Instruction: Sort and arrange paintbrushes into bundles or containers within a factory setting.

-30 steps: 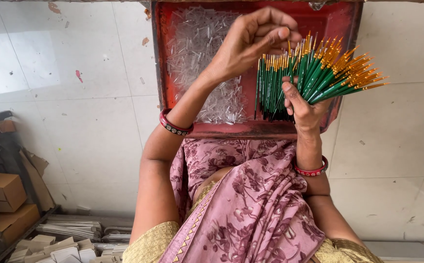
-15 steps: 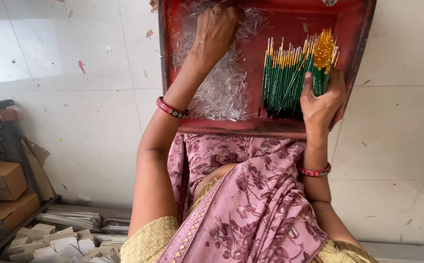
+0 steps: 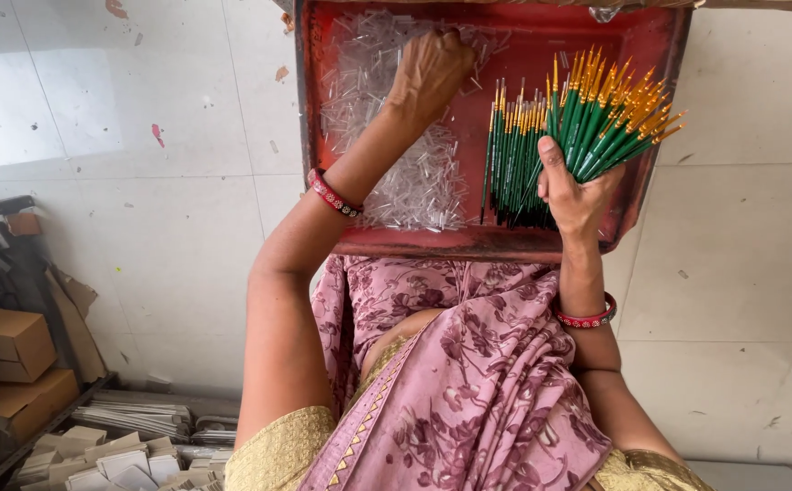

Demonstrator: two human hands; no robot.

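Red, shallow and scuffed, the tray (image 3: pixel 323 136) fills the upper middle of the frame, resting against the lap of a person in a pink floral garment (image 3: pixel 469 382). Heaped across the tray's left half is a pile of small clear plastic tubes (image 3: pixel 414 177) (thin and glassy, scattered rather than stacked). The left hand (image 3: pixel 428 77) reaches into the top of that pile with its fingers curled down among the tubes; whether it has pinched one cannot be told from this angle. A red beaded bangle (image 3: pixel 334 194) sits on that wrist.

On the right side of the tray, the right hand (image 3: pixel 578 191) is closed around the lower ends of a bundle of green-handled paintbrushes (image 3: pixel 587 118), the thumb pressed up along their front. The brushes fan out toward the upper right of the frame, their gold ferrules and orange tips pointing away from the person. A second red bangle (image 3: pixel 585 319) circles the right wrist.

Pale floor tiles (image 3: pixel 141 136) surround the tray. At the lower left of the frame lie brown cardboard boxes (image 3: pixel 5 341) and stacks of flat white cards (image 3: pixel 123 450).
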